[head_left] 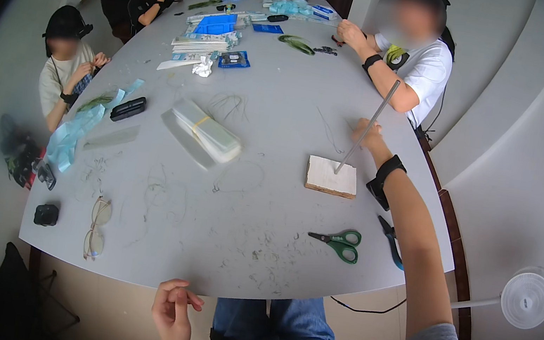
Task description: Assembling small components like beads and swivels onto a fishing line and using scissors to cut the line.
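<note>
Rod seated in block
Right hand [369, 131] pinches thin rod [367, 127]; keep it steady in white block [332, 177]. Left hand [173, 307] pinched, apparently empty.

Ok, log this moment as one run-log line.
right hand: holds thin rod, tip on white block | left hand: at table edge, fingers pinched | green scissors nearby

matt grey rod [367, 128] – rough white block [332, 177], wooden base.
</note>
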The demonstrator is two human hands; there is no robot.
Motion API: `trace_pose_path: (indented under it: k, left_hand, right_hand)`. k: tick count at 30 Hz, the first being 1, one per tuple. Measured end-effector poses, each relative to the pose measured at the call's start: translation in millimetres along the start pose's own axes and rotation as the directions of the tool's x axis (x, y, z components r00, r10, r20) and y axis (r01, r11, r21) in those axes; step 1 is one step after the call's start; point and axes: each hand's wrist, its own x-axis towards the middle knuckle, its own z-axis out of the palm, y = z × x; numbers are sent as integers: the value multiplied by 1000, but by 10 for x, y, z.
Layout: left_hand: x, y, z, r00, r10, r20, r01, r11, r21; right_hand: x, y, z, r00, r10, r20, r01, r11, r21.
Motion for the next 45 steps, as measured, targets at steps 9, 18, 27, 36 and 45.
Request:
trace_pose_path:
  k: [9, 18, 27, 36, 45]
  left_hand:
    - [1, 44, 54, 999, 12, 41, -12, 1000, -19]
    - [-96, 115, 85, 998, 23, 63, -20, 998, -55]
    - [-74, 373, 465, 922, 96, 375, -57, 992, -114]
    - [100, 882, 1077, 820, 396, 412, -276, 906, -321]
    - [176, 828, 543, 762, 286, 580, -103, 939, -328]
  right_hand:
    - [-440, 401, -275, 971, -164, -171, 235, 771, 593]
    - [-1526, 480, -996, 909, -223, -353, 415, 569, 709]
    - [-3151, 304, -1409, 833, -397, -385, 546, 482, 685]
    - [-4052, -125, -847, 646, -735, -207, 490, 191, 851]
    - [-4162, -129, -383, 574, -763, -296, 611, 159, 775]
